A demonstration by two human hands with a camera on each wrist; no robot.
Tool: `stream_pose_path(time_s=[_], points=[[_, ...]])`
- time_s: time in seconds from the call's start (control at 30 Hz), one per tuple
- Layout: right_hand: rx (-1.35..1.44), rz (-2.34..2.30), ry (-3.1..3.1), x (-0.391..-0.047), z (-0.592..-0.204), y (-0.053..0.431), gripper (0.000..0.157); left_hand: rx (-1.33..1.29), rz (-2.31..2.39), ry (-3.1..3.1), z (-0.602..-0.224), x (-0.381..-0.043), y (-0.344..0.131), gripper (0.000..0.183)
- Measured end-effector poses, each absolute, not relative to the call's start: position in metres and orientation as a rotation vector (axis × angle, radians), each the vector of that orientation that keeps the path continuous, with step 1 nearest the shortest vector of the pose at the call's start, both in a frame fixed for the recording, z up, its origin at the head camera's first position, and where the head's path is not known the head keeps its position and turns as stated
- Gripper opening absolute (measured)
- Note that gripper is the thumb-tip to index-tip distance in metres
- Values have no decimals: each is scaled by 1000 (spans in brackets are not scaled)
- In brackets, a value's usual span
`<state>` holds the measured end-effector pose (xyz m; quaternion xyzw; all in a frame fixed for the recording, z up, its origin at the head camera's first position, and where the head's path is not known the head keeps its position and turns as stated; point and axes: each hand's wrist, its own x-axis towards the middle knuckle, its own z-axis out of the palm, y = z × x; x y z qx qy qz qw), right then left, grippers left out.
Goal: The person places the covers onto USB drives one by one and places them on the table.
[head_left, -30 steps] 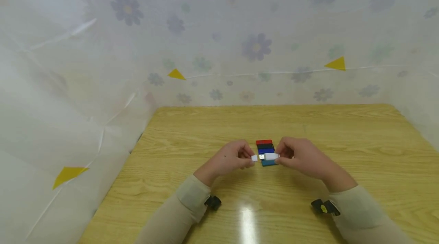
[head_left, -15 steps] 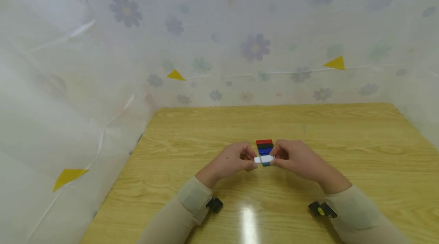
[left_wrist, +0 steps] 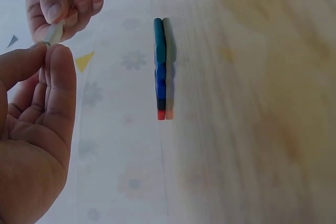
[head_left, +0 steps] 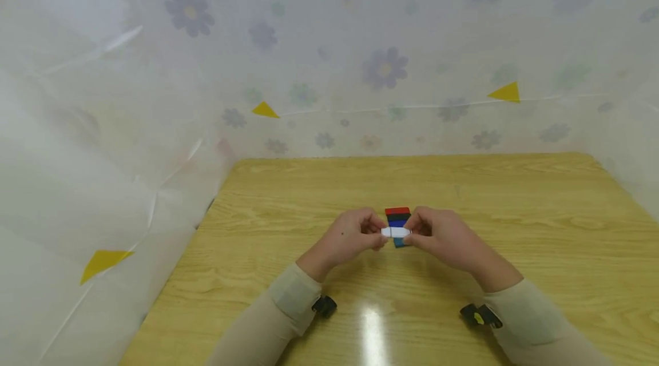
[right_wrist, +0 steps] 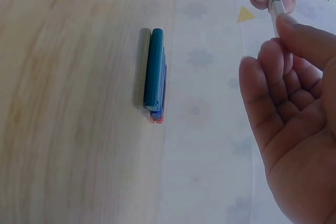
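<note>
Above the table, a white USB flash drive (head_left: pixel 399 233) lies level between both hands, its cap (head_left: pixel 385 232) pushed up against the body with a thin line at the joint. The left hand (head_left: pixel 352 235) pinches the cap end between thumb and fingers. At the other end, the right hand (head_left: pixel 448 237) pinches the body. The metal plug is out of sight. Beneath and behind the hands, a red stick (head_left: pixel 397 211), a black one (head_left: pixel 399 217), a blue one (head_left: pixel 396 223) and a teal one (head_left: pixel 399 243) lie side by side, partly covered by the hands and white drive.
The wood-grain table (head_left: pixel 288 194) reflects a bright light near its front. A flower-patterned sheet (head_left: pixel 329 57) with yellow triangles hangs behind it, and a pale sheet (head_left: pixel 103 171) hangs at the left. Dark straps (head_left: pixel 324 306) sit at the wrists.
The hands have drawn together. The bare metal plug seen one second ago is now covered, with the cap meeting the white drive's body. The row of sticks has stayed in place.
</note>
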<state>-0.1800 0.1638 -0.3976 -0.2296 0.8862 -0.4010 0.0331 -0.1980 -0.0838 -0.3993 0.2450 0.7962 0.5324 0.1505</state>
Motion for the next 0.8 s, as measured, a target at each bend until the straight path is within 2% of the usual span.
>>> stream_pose_path(time_s=[0.2,0.53,0.8], points=[[-697,-1213,2772,-185,-397,169,15,671,1523,2316,-400,-199,-84,12],[-892,-1057,2915,-188,-397,172,15,693,1509,2320,-401,-201,-86,12],[-850,-1025,2935,-193,-403,186,12,702,1534,2286,-403,-207,-92,20]])
